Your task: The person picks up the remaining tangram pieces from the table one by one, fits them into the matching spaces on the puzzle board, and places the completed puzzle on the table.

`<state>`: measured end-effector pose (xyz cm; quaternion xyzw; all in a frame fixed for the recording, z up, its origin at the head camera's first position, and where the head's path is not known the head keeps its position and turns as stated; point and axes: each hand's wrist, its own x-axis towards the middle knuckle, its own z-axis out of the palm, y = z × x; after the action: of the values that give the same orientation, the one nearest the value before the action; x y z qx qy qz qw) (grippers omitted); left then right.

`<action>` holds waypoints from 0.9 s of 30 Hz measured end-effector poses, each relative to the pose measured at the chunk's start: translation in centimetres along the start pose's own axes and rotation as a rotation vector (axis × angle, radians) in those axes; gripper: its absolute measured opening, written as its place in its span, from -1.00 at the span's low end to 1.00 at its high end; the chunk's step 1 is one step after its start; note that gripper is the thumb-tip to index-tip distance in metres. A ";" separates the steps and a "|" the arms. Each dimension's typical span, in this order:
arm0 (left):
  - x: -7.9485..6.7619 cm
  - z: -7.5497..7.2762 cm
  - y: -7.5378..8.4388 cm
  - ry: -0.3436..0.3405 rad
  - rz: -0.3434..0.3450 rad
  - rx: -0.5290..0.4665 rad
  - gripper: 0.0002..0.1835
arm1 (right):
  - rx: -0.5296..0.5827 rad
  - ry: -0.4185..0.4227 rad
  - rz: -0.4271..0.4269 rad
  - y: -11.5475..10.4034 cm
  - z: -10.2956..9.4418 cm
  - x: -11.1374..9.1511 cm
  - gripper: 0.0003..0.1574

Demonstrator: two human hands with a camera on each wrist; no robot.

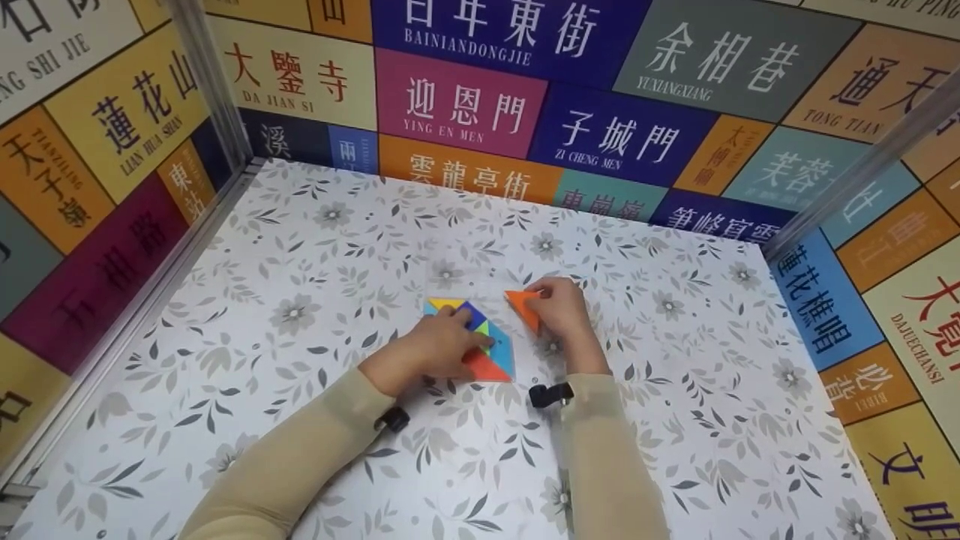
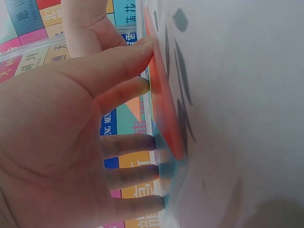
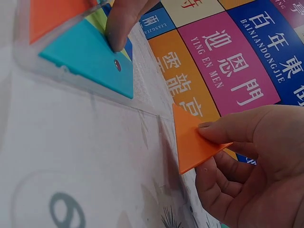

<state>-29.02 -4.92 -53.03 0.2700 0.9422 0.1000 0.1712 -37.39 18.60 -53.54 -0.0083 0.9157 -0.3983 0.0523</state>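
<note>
Between thumb and fingers my right hand point(image 1: 564, 309) pinches an orange tangram triangle point(image 1: 524, 309), raised off the table in the right wrist view. To its left lies a clear plastic tray point(image 3: 23, 64) of tangram pieces. My left hand point(image 1: 444, 346) rests over this tray, its fingertips touching the pieces and thumb on the near side. A red piece point(image 1: 489, 368), a light blue piece point(image 1: 502, 352), a dark blue piece point(image 1: 473, 316), a yellow piece point(image 1: 444, 303) and a bit of green point(image 1: 484, 329) show around the fingers. The left hand hides the tray's left part.
Behind the tray, a clear flat panel point(image 1: 469, 279) lies on the table point(image 1: 300, 420), which has a grey floral print. Panels covered with coloured street-name signs point(image 1: 461, 101) stand at the back and both sides. Each sleeve cuff carries a small black clip point(image 1: 551, 395).
</note>
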 end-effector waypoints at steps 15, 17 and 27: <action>-0.1 0.1 0.0 0.030 0.035 0.064 -0.34 | 0.003 -0.012 -0.039 -0.6 0.7 -0.3 -0.77; -0.1 0.1 -0.1 0.029 0.035 0.063 -0.34 | 0.004 -0.018 -0.042 -0.6 0.8 -0.4 -0.78; 0.0 0.1 -0.1 0.022 0.027 0.039 -0.33 | 0.033 -0.036 -0.077 -1.2 1.1 -0.4 -0.78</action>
<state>-29.01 -4.96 -53.11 0.2849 0.9421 0.0867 0.1540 -36.86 17.01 -53.41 -0.0499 0.9070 -0.4147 0.0536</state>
